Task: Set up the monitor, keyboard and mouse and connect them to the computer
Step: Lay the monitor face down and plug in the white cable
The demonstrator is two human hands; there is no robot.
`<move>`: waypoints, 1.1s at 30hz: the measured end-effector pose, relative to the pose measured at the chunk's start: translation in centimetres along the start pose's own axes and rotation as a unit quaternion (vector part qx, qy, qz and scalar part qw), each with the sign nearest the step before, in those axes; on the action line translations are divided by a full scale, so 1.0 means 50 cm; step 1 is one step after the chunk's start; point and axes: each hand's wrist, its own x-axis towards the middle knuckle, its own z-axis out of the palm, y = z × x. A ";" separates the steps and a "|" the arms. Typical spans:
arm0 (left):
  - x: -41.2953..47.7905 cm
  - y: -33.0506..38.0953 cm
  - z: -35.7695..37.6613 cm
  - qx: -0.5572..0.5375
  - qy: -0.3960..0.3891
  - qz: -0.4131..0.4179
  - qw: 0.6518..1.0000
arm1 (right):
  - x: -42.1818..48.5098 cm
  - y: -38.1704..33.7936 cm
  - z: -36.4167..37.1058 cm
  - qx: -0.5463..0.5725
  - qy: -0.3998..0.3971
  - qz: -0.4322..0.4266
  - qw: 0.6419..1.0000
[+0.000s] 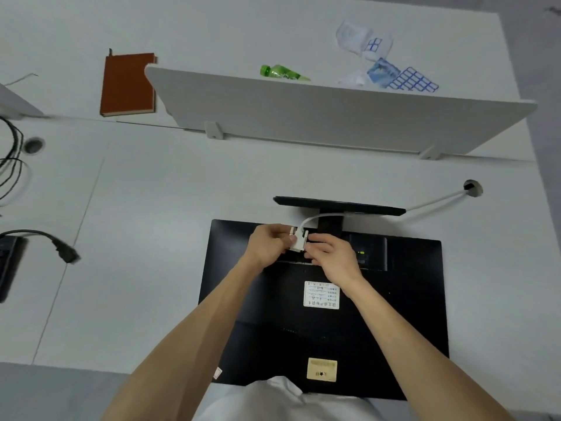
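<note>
Head view, the only 1 given: 1 monitor (394, 299) is laid face down on the desk (151, 192), back up, with its stand (337, 205) raised at the far edge. 1 white plug (299, 240) is held over the port recess, just on the near side of the stand. It is pinched from both sides: the left grip (268, 243) is clenched on its left flank, and the right grip (332, 253) grasps its right flank with the fingertips. Neither hand is nearer, since both touch it.

The plug's long axis is seen to run away from the person. The cable (434, 199) leaves its far end, arches past the stand and passes right to 1 desk hole (473, 188). The mating face is therefore judged to point toward the person, into the recess. Whether it is seated cannot be told, as the joint is hidden by fingers. Any push would be needed along that axis, toward the body.

Also counted: 2 stickers (321, 294) on the monitor back and 1 black power plug (66, 255) well apart at the left. No mouse is seen. 1 dark object (7, 265) cut by the left edge cannot be identified.
</note>
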 end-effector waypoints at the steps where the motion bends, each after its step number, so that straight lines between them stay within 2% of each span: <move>1: 0.001 -0.002 0.003 -0.002 -0.001 0.000 1.000 | 0.004 0.000 0.002 0.002 0.004 -0.001 1.000; 4: 0.005 -0.008 0.005 -0.003 -0.011 0.004 1.000 | 0.016 0.001 0.007 -0.022 0.024 -0.018 0.999; 7: -0.001 -0.010 0.005 0.047 -0.010 0.030 0.998 | 0.016 0.017 0.016 -0.059 0.032 -0.041 0.997; 9: -0.011 -0.009 0.009 0.085 0.002 0.043 0.995 | 0.011 0.026 0.019 -0.083 0.037 -0.054 0.994; 13: -0.021 -0.008 0.017 0.088 0.023 0.042 0.995 | 0.007 0.039 0.021 -0.102 0.044 -0.075 0.991; 20: -0.033 -0.012 0.026 0.162 0.061 0.031 0.984 | -0.002 0.059 0.058 -0.167 0.101 -0.139 0.971; 26: -0.021 0.000 0.018 0.202 0.051 0.013 0.978 | 0.006 0.050 0.045 -0.147 0.071 -0.109 0.980; 33: -0.012 -0.006 0.018 0.143 0.043 -0.016 0.989 | 0.012 0.050 0.041 -0.140 0.072 -0.101 0.982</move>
